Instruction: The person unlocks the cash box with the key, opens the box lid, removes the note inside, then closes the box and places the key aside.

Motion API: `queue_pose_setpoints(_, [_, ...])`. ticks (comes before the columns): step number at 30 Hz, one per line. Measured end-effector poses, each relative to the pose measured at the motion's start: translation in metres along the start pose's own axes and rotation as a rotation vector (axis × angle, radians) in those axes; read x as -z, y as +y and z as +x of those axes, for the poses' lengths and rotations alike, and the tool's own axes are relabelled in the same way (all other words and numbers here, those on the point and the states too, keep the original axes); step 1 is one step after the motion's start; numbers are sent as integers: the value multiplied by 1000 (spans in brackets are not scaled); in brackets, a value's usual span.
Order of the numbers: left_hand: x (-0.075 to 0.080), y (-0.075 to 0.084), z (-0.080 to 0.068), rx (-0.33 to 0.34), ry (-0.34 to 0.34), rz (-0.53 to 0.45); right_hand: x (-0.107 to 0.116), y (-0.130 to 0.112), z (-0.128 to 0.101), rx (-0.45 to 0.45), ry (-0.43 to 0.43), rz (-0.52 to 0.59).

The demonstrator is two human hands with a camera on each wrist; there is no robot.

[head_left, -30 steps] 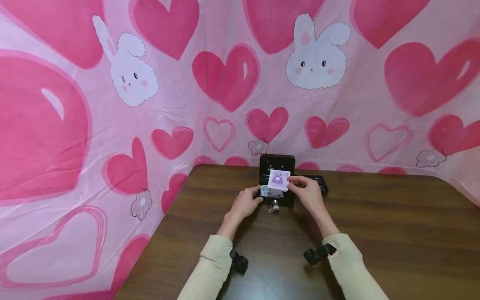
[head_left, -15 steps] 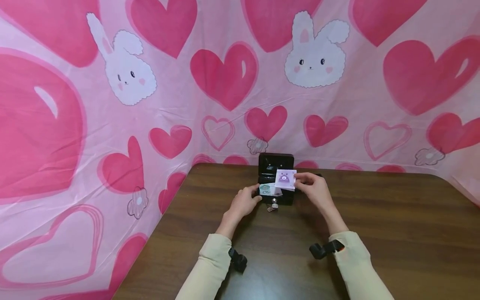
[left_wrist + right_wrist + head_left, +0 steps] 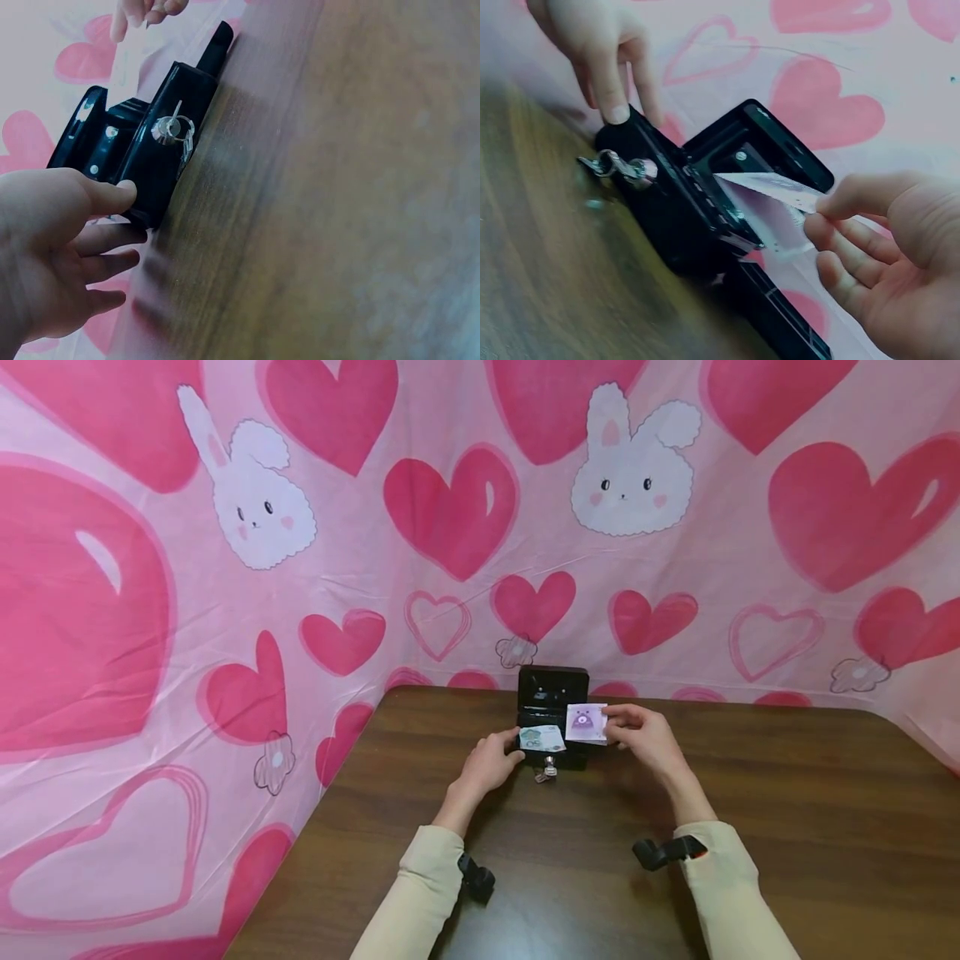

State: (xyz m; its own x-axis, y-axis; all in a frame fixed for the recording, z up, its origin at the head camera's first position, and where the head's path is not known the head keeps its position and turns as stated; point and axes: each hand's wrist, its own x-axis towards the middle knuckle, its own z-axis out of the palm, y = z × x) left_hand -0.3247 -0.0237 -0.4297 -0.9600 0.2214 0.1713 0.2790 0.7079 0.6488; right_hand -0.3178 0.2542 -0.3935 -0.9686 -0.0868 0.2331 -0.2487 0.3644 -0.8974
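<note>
A small black cash box (image 3: 553, 685) stands at the far side of the table with its lid raised. My left hand (image 3: 487, 767) grips the box's left end, thumb (image 3: 112, 196) on its front edge and the lower fingers spread off it. My right hand (image 3: 648, 739) pinches a white and purple paper slip with a bear picture (image 3: 585, 722) between thumb and fingers, over the box's right side. In the right wrist view the slip (image 3: 772, 191) is tilted by the opening. A greenish banknote (image 3: 542, 738) lies at the left of the box.
A key with a ring (image 3: 176, 129) sticks out of the lock on the box's front. A black compartment tray (image 3: 780, 315) is beside the box's right end, mostly behind my right hand in the head view. A pink heart-patterned cloth (image 3: 450, 518) hangs behind the wooden table (image 3: 555, 877).
My right hand has moved right with the bear slip, from over the middle of the box to its right side, and more of the greenish banknote shows. My left hand stays on the box.
</note>
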Motion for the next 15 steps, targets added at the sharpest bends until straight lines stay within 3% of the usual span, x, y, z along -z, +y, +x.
queue_pose_setpoints(15, [1,1,0,3,-21,-17,31,7,-9,-22,-160,-30])
